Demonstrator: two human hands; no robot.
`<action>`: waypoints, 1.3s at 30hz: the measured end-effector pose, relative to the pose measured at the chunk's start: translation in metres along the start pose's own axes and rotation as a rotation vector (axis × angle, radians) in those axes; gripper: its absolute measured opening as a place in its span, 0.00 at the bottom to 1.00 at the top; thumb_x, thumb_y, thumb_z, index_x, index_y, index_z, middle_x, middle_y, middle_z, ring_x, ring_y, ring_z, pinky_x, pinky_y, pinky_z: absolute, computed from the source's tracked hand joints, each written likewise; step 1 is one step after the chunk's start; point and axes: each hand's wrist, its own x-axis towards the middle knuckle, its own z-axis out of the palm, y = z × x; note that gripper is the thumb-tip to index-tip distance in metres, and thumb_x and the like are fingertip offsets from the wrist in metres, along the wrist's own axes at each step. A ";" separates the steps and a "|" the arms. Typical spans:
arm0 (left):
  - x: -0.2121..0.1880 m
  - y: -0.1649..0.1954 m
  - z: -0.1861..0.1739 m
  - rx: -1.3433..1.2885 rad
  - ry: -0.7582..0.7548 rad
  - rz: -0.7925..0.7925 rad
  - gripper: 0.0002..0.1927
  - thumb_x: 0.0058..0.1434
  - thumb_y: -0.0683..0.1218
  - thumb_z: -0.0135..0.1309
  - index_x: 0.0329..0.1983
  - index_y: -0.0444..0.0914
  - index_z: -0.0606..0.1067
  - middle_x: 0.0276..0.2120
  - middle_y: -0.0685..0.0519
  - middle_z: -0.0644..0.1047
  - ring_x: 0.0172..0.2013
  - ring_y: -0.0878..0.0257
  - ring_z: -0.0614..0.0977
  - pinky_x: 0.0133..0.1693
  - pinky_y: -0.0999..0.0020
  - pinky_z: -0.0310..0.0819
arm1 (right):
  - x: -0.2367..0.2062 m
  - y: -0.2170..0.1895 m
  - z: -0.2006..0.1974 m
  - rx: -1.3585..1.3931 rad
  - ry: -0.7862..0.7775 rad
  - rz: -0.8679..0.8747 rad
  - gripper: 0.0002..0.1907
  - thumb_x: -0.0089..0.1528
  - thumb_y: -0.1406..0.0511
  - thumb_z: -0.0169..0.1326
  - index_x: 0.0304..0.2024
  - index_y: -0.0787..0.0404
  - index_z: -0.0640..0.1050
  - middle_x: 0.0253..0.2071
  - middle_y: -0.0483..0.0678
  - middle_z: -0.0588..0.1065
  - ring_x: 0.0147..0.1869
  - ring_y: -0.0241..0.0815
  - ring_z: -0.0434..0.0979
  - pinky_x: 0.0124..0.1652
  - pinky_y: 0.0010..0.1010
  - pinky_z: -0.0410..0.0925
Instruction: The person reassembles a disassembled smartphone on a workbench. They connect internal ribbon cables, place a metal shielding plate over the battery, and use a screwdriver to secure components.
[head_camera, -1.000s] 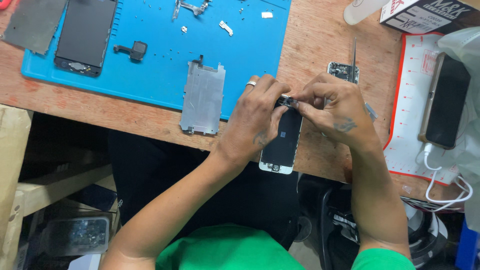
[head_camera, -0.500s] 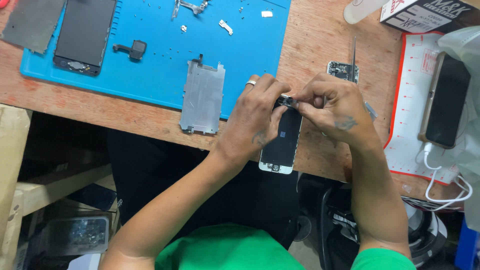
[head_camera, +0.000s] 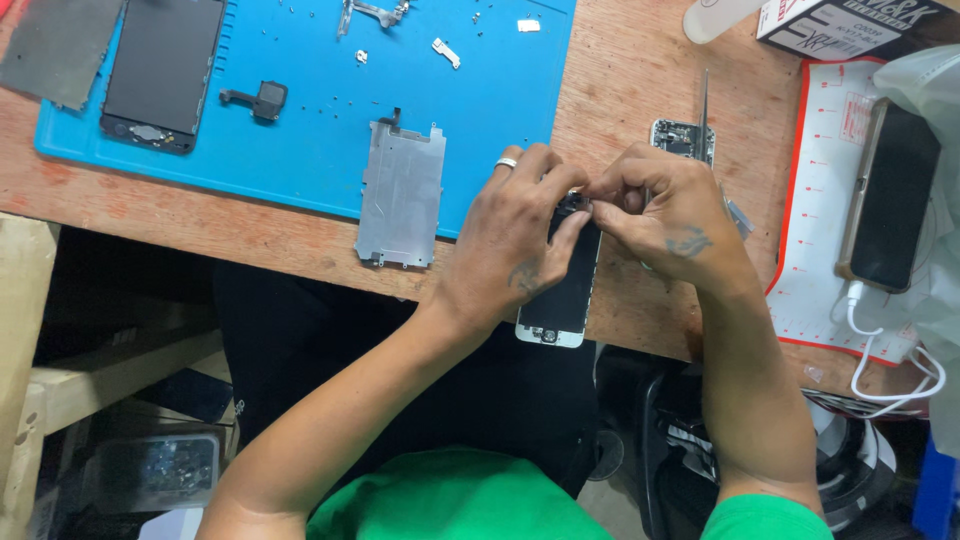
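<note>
- Head view, far left: a grey metal sheet (head_camera: 52, 48) lies half on the wooden bench (head_camera: 640, 90), touching the corner of a blue work mat (head_camera: 300, 160).
- Beside it on the mat rests a dark phone screen panel (head_camera: 160, 70), face up, and just right of that a small black part (head_camera: 262, 100).
- Tiny screws and small metal brackets (head_camera: 447, 52) are scattered along the mat's upper part.
- A silver shield plate (head_camera: 402, 195) lies at the mat's near edge, its lower end overhanging onto the bench wood.
- Left hand (head_camera: 510, 245), a ring on one finger, is wrapped around the upper part of a white-framed phone screen (head_camera: 562, 300), thumb pressed on its front near the top; the fingers are closed on it.
- That screen sits at the bench's near edge, its lower end with the round button sticking out past the edge.
- Right hand (head_camera: 665, 210) meets the left at the screen's top end, fingertips pinched together there on a small dark piece; what exactly it pinches is too small to tell.
- Behind the right hand lie an open phone body (head_camera: 682, 138) and a thin metal tool (head_camera: 704, 100), standing out beyond the knuckles.
- Farther right a white mat with a red border (head_camera: 820, 200) carries a dark phone (head_camera: 890, 195) with a white cable (head_camera: 880, 350) plugged in.
</note>
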 end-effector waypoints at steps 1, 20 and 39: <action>0.001 0.001 0.002 -0.002 0.008 -0.001 0.13 0.59 0.40 0.61 0.46 0.34 0.75 0.42 0.45 0.74 0.45 0.50 0.77 0.48 0.57 0.73 | 0.000 0.001 0.000 0.012 0.000 0.016 0.07 0.57 0.69 0.66 0.38 0.62 0.84 0.30 0.41 0.74 0.28 0.28 0.67 0.27 0.22 0.63; 0.002 -0.002 0.006 0.073 0.048 0.096 0.09 0.58 0.35 0.56 0.42 0.36 0.74 0.37 0.49 0.73 0.40 0.53 0.76 0.44 0.58 0.72 | 0.001 -0.007 0.000 -0.024 0.001 0.064 0.07 0.57 0.66 0.69 0.37 0.58 0.85 0.28 0.40 0.74 0.25 0.27 0.66 0.24 0.24 0.62; 0.006 -0.003 0.006 0.071 0.049 -0.059 0.07 0.60 0.41 0.61 0.31 0.34 0.76 0.36 0.47 0.73 0.41 0.52 0.75 0.44 0.57 0.73 | -0.001 -0.006 0.001 -0.007 0.000 0.025 0.10 0.58 0.67 0.67 0.43 0.57 0.85 0.31 0.40 0.76 0.26 0.27 0.68 0.25 0.21 0.65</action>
